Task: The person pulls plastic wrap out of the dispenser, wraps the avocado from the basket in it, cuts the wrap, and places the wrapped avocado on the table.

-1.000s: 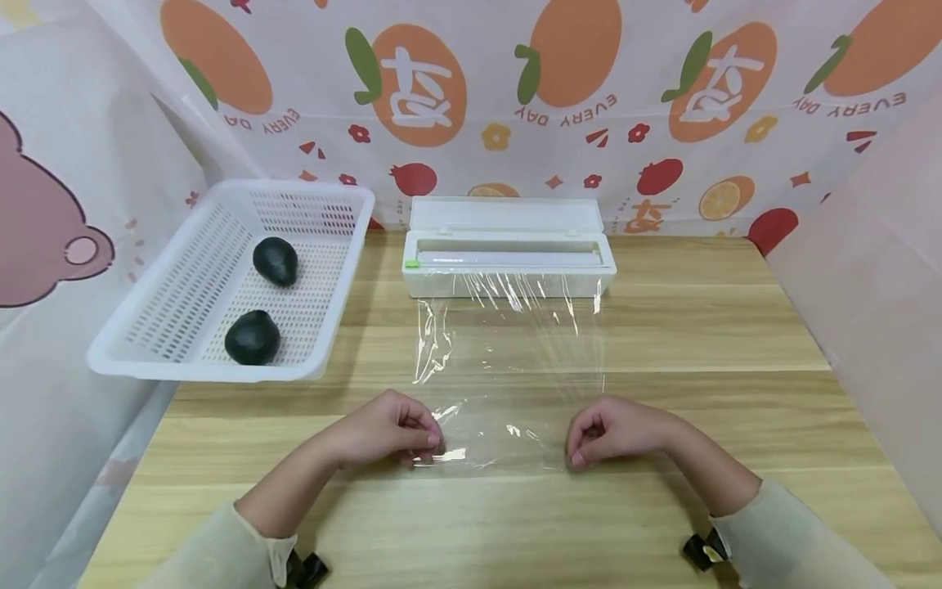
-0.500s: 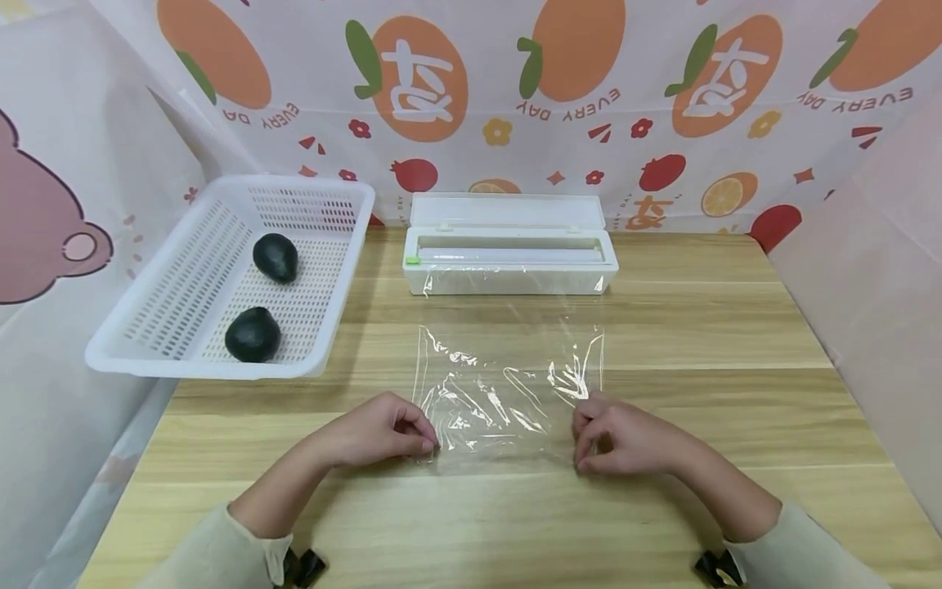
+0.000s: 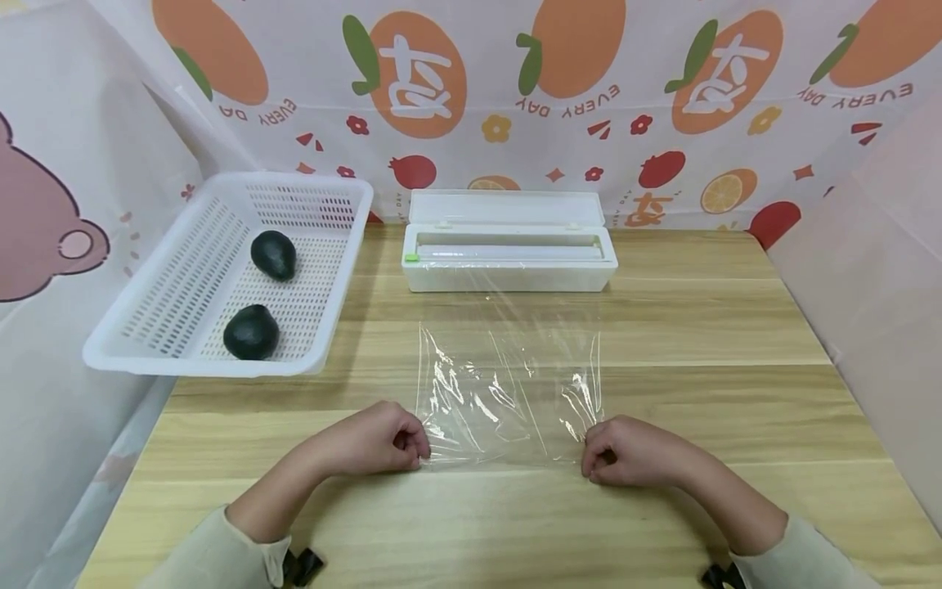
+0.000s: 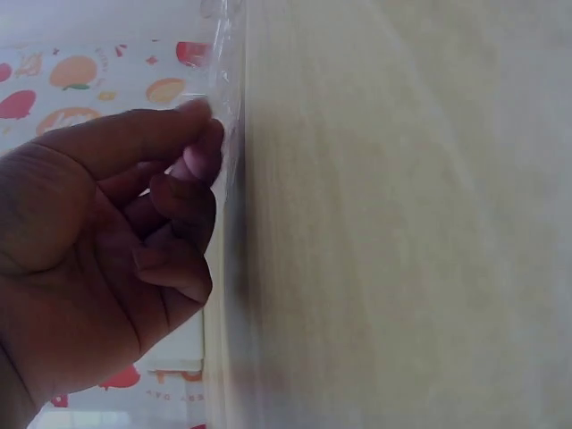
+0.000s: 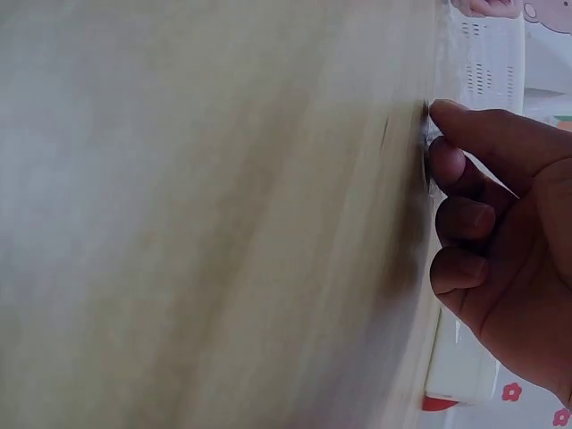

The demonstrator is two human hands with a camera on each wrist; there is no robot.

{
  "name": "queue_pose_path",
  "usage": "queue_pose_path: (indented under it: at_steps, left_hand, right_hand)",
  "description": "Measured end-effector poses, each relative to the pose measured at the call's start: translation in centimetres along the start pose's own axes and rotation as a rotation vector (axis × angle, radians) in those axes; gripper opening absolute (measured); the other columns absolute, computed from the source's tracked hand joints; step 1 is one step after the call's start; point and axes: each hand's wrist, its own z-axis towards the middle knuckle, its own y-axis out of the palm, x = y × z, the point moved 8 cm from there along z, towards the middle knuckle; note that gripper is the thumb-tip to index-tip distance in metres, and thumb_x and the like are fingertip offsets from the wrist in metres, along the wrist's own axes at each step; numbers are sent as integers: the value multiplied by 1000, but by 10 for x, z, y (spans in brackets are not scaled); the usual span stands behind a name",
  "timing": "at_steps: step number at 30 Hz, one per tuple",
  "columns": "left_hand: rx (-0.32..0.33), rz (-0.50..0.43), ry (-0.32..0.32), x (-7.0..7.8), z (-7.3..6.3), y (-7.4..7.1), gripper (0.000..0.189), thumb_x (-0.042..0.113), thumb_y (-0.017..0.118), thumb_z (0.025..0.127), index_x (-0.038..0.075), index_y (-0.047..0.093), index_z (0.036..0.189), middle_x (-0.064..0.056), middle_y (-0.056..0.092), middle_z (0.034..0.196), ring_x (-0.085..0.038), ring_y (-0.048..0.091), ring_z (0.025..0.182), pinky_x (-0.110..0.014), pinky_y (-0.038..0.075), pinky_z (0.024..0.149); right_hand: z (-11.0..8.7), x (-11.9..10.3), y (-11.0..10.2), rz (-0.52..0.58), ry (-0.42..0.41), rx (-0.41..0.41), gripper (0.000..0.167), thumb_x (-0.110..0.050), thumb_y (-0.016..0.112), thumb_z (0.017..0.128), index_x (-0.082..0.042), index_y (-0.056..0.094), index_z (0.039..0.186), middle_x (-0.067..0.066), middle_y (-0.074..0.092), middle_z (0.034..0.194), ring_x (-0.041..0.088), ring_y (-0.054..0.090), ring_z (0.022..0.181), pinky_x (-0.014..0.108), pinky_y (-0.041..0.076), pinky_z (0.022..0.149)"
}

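Note:
A clear sheet of plastic wrap (image 3: 508, 393) lies over the wooden table, running from a white wrap dispenser (image 3: 509, 274) towards me. My left hand (image 3: 379, 439) is at its near left corner; in the left wrist view, thumb and forefinger pinch the film's edge. At the near right corner is my right hand (image 3: 633, 451), its fingers curled and the fingertips low at the film's edge. The right wrist view has a small gap between thumb (image 5: 460, 116) and forefinger. The dispenser's lid (image 3: 506, 208) is up, with the roll (image 3: 511, 252) inside.
A white perforated basket (image 3: 346, 270) at the left holds two dark green avocados (image 3: 274, 255). Fruit-printed cloth (image 3: 508, 106) hangs behind the table (image 3: 478, 532), and more cloth walls both sides. A green slider (image 3: 412, 258) sits at the dispenser's left end.
Both hands have moved slightly apart and a little nearer to me. The film, earlier stretched taut from the dispenser, has sunk lower and lies slacker, with its creases shifted.

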Motion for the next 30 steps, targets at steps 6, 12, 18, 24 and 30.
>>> queue_pose_path:
  at_steps: [6, 12, 18, 24, 30]
  left_hand:
    - [-5, 56, -8, -3, -4, -2, 14, 0, 72, 79, 14, 72, 78, 8, 63, 68, -2, 55, 62, -21, 50, 59]
    - [7, 89, 3, -2, -6, -3, 15, -1, 72, 79, 14, 71, 76, 9, 63, 69, 0, 54, 62, -21, 49, 59]
    - [24, 102, 7, 2, -6, -1, 10, 6, 76, 78, 15, 72, 79, 11, 58, 64, 0, 51, 60, -21, 48, 58]
    - [44, 135, -1, 6, -6, -1, 5, 17, 77, 83, 15, 75, 87, 12, 61, 69, -1, 53, 64, -22, 49, 62]
    - [76, 131, -38, 6, -9, -8, 11, 21, 73, 88, 12, 76, 94, 8, 69, 77, -3, 59, 65, -23, 51, 64]
  right_hand:
    - [-3, 0, -1, -34, -4, 20, 22, 0, 71, 82, -22, 75, 81, -18, 56, 74, -6, 48, 67, 16, 48, 60]
    - [-7, -1, -1, -52, -6, 42, 23, 1, 70, 81, -21, 75, 83, -19, 55, 73, -6, 48, 67, 16, 48, 61]
    - [-9, 1, 0, -33, 57, 48, 21, -13, 75, 84, -20, 72, 103, -20, 51, 71, -6, 48, 65, 18, 48, 67]
    - [-11, 6, -8, -27, 115, 152, 18, -35, 72, 90, -22, 72, 102, -19, 54, 69, -4, 48, 61, 20, 48, 63]
    - [-12, 9, -13, -102, 118, 229, 18, -36, 79, 83, -23, 72, 94, -20, 52, 67, -5, 48, 61, 18, 46, 62]
